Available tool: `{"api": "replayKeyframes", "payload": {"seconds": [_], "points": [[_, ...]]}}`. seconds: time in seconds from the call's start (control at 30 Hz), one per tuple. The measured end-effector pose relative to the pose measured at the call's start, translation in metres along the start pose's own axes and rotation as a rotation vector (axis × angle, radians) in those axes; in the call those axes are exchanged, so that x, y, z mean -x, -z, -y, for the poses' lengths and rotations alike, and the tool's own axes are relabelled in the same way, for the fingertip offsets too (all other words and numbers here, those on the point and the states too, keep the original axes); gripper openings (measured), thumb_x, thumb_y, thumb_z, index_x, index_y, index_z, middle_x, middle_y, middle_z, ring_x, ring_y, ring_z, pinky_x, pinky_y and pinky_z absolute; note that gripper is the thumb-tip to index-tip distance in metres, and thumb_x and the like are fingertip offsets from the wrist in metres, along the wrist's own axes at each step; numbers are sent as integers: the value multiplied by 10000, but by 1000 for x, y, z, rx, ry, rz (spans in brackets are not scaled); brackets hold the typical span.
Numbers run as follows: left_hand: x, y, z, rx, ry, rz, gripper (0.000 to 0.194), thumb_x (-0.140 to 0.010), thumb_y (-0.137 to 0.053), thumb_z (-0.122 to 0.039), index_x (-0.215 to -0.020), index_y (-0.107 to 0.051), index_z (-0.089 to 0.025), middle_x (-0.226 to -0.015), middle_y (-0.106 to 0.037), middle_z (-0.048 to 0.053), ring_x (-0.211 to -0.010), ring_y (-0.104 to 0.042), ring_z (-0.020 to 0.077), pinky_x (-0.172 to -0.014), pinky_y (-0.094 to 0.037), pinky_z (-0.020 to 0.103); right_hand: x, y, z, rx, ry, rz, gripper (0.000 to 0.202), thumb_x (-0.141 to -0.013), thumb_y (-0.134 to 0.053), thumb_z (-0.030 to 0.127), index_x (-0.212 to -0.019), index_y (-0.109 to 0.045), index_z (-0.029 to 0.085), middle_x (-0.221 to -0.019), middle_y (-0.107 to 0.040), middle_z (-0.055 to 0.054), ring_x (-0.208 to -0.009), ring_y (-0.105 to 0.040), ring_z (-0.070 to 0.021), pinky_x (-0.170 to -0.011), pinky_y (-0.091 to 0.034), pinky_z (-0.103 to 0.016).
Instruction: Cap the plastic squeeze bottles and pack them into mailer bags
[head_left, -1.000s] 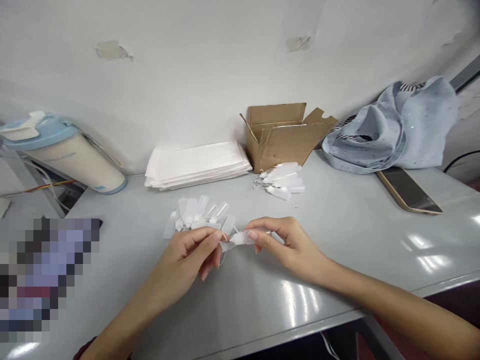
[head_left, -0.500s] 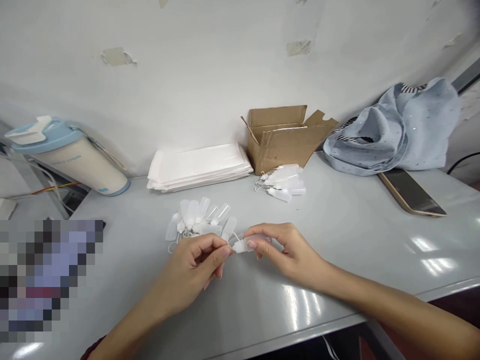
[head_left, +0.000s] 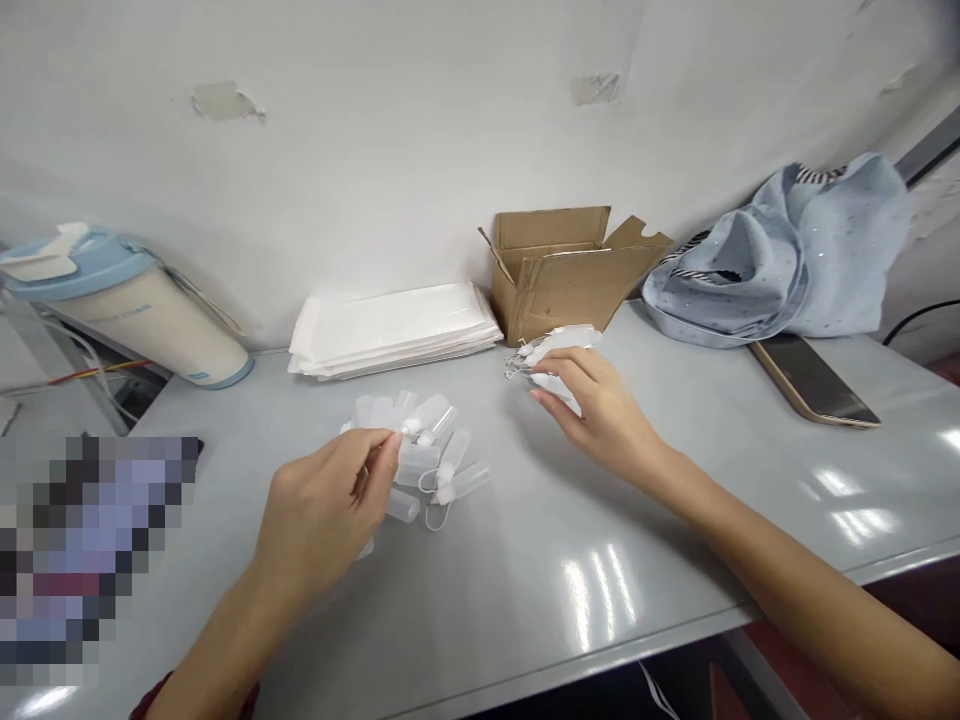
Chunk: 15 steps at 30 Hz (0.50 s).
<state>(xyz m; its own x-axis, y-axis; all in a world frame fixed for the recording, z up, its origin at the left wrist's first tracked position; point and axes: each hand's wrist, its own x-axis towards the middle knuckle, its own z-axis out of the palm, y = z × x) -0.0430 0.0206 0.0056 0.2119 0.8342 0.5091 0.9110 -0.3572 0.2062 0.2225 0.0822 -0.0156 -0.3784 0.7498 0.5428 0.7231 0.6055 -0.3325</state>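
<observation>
My left hand [head_left: 330, 500] is closed in a pinch over the left pile of small translucent squeeze bottles [head_left: 418, 462]. At its fingertips is the white tip of one squeeze bottle [head_left: 429, 411], its body pointing up and to the right. Another bottle [head_left: 469, 480] lies at the pile's right edge, a thin white strap looped beside it. My right hand [head_left: 592, 405] reaches over a second, smaller group of bottles [head_left: 566, 340] in front of the cardboard box. Its thumb and forefinger are apart, and it partly hides that group.
Behind the bottles stand an open cardboard box [head_left: 577, 295] and a stack of white sheets or envelopes [head_left: 394, 325]. A tumbler [head_left: 165, 315] leans at the left. At the right are a light blue cloth bag [head_left: 840, 250] and a phone [head_left: 817, 380]. The grey table [head_left: 480, 620] has a front edge.
Both hands were together at one bottle. My right hand has let go and moved up and right to the smaller group. My left hand has shifted left and up over the left pile.
</observation>
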Motion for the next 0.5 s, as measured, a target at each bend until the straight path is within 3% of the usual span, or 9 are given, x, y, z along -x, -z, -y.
{"api": "replayKeyframes", "payload": {"seconds": [0.13, 0.33, 0.5], "points": [[5, -7, 0, -120, -65, 52, 251, -875, -465, -244, -652, -552, -169, -486, -512, -48, -407, -384, 91, -440, -260, 214, -3, -2, -15, 197, 0, 15, 184, -883, -524, 165, -1058, -575, 149, -1095, -612, -130, -992, -539, -269, -770, -425, -385], [0, -3, -1, -196, 149, 251, 350, -848, -435, -321, -535, -339, -198, -436, -389, -54, -416, -274, 102, -446, -196, 222, -3, -4, -22, 440, -26, 84, 265, -874, -518, 116, -1136, -543, 151, -1237, -576, -128, -1114, -482, -293, -772, -365, -382], [-3, 1, -5, -106, 231, 270, 420, -836, -419, -363, -528, -184, -201, -425, -231, -64, -430, -187, 102, -452, -180, 234, -3, -7, -27, 472, -25, 137, 242, -891, -473, 115, -1116, -555, 148, -1187, -607, -123, -1075, -493, -286, -764, -344, -383]]}}
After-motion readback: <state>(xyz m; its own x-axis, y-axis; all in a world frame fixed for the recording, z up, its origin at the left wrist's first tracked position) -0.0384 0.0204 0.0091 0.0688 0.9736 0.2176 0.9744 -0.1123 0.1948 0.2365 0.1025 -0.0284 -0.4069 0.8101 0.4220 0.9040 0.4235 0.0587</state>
